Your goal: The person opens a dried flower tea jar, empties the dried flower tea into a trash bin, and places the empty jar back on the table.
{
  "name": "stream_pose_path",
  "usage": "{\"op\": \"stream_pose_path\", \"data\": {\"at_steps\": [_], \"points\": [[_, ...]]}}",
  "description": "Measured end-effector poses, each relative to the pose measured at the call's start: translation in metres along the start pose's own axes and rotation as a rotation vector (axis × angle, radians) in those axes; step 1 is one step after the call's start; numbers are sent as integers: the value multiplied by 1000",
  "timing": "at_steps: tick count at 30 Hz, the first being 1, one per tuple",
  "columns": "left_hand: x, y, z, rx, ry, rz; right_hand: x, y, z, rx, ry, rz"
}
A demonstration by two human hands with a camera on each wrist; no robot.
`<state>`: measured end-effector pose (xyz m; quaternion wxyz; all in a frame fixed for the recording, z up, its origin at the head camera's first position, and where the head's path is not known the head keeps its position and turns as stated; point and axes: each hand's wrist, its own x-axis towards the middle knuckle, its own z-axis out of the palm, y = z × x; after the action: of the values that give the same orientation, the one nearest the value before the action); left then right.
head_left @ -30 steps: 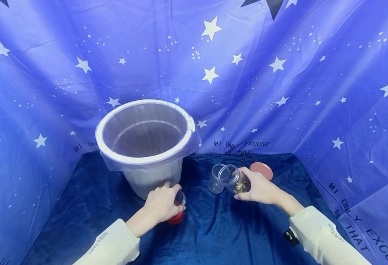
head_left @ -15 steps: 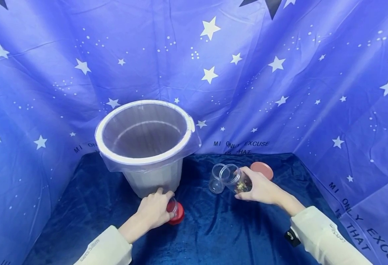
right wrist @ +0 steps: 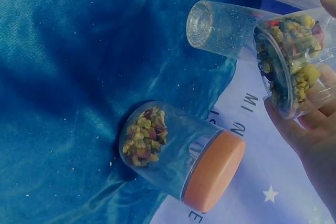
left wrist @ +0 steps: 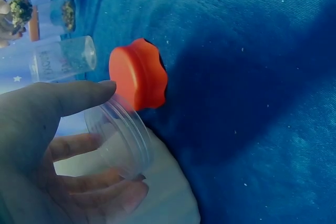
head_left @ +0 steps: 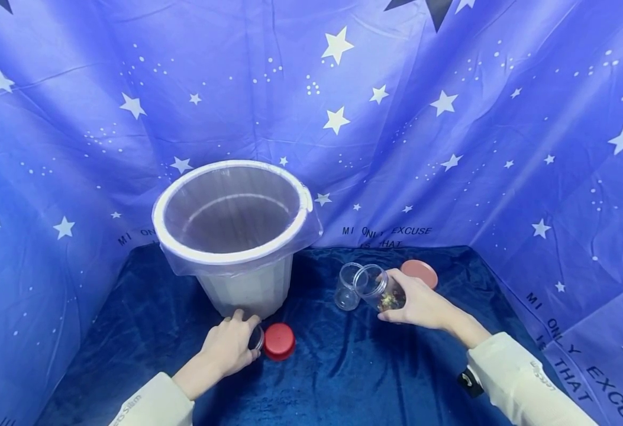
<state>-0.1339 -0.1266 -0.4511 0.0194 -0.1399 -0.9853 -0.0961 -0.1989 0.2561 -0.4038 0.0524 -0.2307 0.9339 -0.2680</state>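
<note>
Holding two jars, one half hidden

Gripping an empty jar (head_left: 256,338) in my left hand (head_left: 228,346), mostly hidden (red lid (head_left: 279,341) at 3 o'clock). My right hand (head_left: 420,305) clasps a tilted jar of dried flowers (head_left: 379,290); fingertips cut off.

lined bin (head_left: 233,236) blocking back left, open cloth (head_left: 338,361) between hands

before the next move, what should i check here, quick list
1. Left hand grips empty jar: ok.
2. Red lid off, lying on the cloth beside it: ok.
3. Right hand grips flower jar, tilted, mouth open: ok.
4. Small jar lined up under that mouth: cannot tell.
5. Bin upright and lined: ok.
6. Capped jar shut: ok.
</note>
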Motion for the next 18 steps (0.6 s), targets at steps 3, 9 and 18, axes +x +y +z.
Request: {"op": "stream_pose_path", "data": {"at_steps": [3,9,18], "points": [[-1,-2,0,1,0,-1,0,0,0,0,-4,6],[-3,-4,1,-2,-1,-1,-1,0,1,2,-5,8],[-7,-12,9,45,-23,-4,-1,0,3,10,-6,-6]]}}
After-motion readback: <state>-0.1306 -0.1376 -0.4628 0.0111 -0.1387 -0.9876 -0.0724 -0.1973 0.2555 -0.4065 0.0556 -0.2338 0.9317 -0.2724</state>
